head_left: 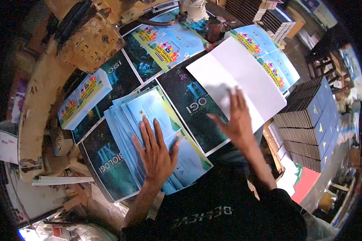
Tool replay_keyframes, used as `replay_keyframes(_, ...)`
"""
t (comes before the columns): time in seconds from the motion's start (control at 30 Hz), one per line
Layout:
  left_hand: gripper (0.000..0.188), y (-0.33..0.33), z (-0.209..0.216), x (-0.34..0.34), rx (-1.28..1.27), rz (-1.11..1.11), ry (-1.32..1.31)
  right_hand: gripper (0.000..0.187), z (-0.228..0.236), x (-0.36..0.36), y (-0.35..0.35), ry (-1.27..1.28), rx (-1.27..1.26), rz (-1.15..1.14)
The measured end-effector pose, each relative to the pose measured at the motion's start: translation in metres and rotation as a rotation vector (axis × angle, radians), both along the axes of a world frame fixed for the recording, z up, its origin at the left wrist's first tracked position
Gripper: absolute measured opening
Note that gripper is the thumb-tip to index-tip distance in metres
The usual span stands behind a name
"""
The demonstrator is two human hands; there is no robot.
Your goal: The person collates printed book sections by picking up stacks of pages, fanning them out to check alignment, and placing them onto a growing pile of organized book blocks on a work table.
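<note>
Rests left hand (153, 154) spread flat on overlapping light-blue printed paper sheets (187, 153), lower centre, gripping nothing.
Holds right hand (240, 124) wide open at a creased blank white paper sheet (249, 76), right of centre, apparently gripping nothing; cannot tell whether touching. Should handle light, limp, slippery, easily creased; best taken by outer edges. Count one white sheet, three other blue-and-yellow printed batches (169, 46); cannot number the overlapping ones.

Dim grey-brown floor (303, 54) at right, dark brown wooden slatted furniture (329, 66) beyond it, worn tan machine frame (40, 100) down left side, bright white light patch (29, 234) lower left.
</note>
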State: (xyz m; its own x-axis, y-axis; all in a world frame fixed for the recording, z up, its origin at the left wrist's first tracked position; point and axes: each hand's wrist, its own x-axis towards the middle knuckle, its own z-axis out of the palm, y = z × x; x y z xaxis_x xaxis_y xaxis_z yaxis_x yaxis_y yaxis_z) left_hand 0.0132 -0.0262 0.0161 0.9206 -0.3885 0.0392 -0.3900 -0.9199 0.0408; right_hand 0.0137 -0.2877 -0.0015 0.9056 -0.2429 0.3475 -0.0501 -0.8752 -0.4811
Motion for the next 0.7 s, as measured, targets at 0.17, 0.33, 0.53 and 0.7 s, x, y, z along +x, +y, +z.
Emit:
replay_keyframes(0.17,0.085,0.004,-0.004,-0.002,0.031,-0.005,0.006,0.045,0.049,0.004,-0.046,0.519,0.145,0.199)
replay_keyframes(0.33,0.086,0.005,0.007,0.007,-0.382,-0.125,0.231,0.038,0.083,-0.012,-0.003,0.313,0.304,0.334)
replay_keyframes(0.53,0.092,-0.02,0.029,0.004,-0.163,-0.081,0.03,0.033,0.015,-0.027,0.057,0.284,0.567,0.434)
replay_keyframes(0.7,0.086,-0.007,-0.001,-0.002,-0.046,-0.023,0.055,0.078,0.005,0.0,-0.003,0.142,-0.065,0.008)
